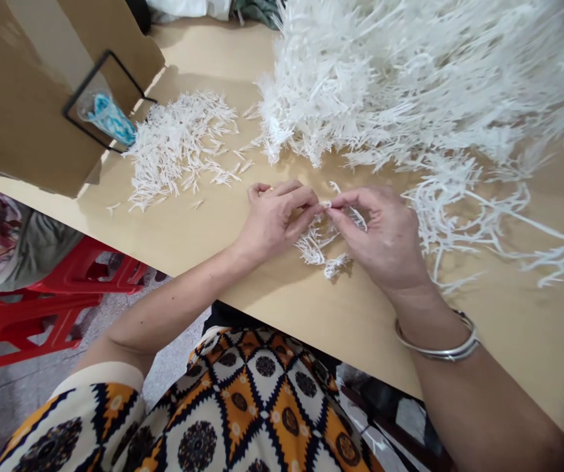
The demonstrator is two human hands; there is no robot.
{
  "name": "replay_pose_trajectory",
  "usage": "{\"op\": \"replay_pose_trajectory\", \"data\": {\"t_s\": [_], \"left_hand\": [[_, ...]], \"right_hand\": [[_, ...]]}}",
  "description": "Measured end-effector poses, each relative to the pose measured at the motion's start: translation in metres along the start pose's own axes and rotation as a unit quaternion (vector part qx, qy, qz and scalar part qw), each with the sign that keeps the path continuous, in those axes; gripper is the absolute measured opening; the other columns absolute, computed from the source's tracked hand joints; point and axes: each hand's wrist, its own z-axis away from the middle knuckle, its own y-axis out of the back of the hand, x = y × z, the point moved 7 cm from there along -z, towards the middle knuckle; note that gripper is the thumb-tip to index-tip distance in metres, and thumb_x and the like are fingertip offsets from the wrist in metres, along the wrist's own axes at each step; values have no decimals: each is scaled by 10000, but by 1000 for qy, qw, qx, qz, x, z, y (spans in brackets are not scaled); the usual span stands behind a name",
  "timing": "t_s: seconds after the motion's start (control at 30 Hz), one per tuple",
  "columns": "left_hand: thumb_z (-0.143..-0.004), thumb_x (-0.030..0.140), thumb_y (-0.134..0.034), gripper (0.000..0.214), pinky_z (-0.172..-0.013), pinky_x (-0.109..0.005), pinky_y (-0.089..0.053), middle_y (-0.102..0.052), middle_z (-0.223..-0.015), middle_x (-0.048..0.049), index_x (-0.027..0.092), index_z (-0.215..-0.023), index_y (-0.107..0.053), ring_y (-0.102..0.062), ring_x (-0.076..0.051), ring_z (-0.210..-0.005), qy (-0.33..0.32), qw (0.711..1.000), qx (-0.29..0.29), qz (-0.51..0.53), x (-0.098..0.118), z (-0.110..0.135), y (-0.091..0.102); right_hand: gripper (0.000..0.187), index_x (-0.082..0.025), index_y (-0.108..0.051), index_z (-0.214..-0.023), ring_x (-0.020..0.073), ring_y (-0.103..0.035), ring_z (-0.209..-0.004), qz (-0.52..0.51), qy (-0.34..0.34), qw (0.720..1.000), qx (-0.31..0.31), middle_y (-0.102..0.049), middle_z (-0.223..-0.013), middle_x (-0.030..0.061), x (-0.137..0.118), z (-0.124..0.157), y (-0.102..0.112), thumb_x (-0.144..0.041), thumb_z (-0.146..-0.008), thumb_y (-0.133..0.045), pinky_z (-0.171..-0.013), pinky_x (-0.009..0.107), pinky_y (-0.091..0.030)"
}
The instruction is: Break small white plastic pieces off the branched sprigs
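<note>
The left hand (276, 219) and the right hand (383, 236) meet fingertip to fingertip over the wooden table (242, 262), both pinching one small white plastic sprue (322, 239), whose comb-like branches hang down between the palms and touch the tabletop. A silver bangle (439, 347) circles the right wrist. Beyond the sprue rises a big tangled heap of sprues (410, 85); left of that heap lies a flat scatter of loose white pieces (178, 147), beside a cardboard box (21, 98).
</note>
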Motion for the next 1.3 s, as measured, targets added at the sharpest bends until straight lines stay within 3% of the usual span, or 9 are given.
{"op": "replay_pose_trajectory", "data": {"t_s": [0.37,0.6,0.7,0.8,0.93,1.0,1.07,1.17,1.3], "left_hand": [[-1147,448,-536,315,-1017,-405,-435,-753,-1001,-22,235,-945,-651,-687,-182,-967,-36,992,-59,102,6,2,0],[-1120,520,-583,336,-831,-300,-525,-722,-916,-10,237,-974,-689,-646,-137,-845,5,982,57,181,-10,0,8],[-1120,552,-573,366,-841,-301,-530,-745,-932,-10,236,-986,-699,-663,-132,-848,30,985,64,160,-15,0,7],[-1129,588,-526,412,-861,-346,-522,-688,-903,-21,241,-932,-629,-628,-157,-850,99,978,152,100,-38,2,21],[-1070,554,-651,326,-1056,-476,-502,-626,-1331,-129,281,-1219,-550,-569,-281,-1259,188,926,325,31,-79,14,49],[-1026,516,-727,464,-1162,-543,-447,-541,-1500,-159,296,-1367,-501,-481,-334,-1428,182,922,343,5,-80,16,55],[-1027,483,-729,452,-1185,-551,-428,-549,-1506,-154,292,-1391,-540,-478,-353,-1471,132,947,291,-20,-64,11,50],[-1056,422,-702,368,-1160,-502,-419,-630,-1493,-109,295,-1393,-628,-584,-318,-1430,23,992,123,-29,-24,0,23],[-1085,390,-696,275,-1173,-465,-318,-809,-1269,-27,283,-1337,-687,-729,-221,-1213,-39,998,-47,6,2,-4,-12]], "right_hand": [[134,-266,-631,-856,330,-665,-989,91,-53,993,46,-724,-880,74,24,-10,-1,-144,-903,-662,-985,551,-537],[66,-281,-680,-915,318,-701,-1014,69,-29,996,49,-779,-948,69,38,-9,8,-220,-914,-707,-997,543,-565],[80,-272,-723,-962,315,-715,-1028,37,-40,998,43,-785,-973,75,38,-9,8,-220,-901,-723,-986,543,-582],[102,-267,-750,-968,294,-735,-986,-20,-65,996,53,-800,-993,66,39,-10,12,-227,-873,-750,-962,527,-603],[62,-267,-763,-936,270,-762,-938,-64,-82,993,55,-818,-979,54,36,-11,14,-242,-880,-757,-949,502,-622],[46,-266,-772,-936,264,-775,-929,-77,-88,992,47,-826,-970,50,32,-10,13,-258,-901,-743,-944,491,-630],[64,-264,-774,-954,257,-789,-936,-98,-92,990,41,-835,-980,43,27,-8,9,-256,-907,-732,-940,476,-640],[97,-262,-753,-988,254,-801,-951,-129,-96,986,46,-836,-995,38,19,-5,5,-244,-893,-744,-900,447,-658],[108,-260,-726,-1009,250,-803,-954,-166,-92,982,11,-828,-1011,45,8,0,-3,-241,-903,-738,-874,427,-662]]}}
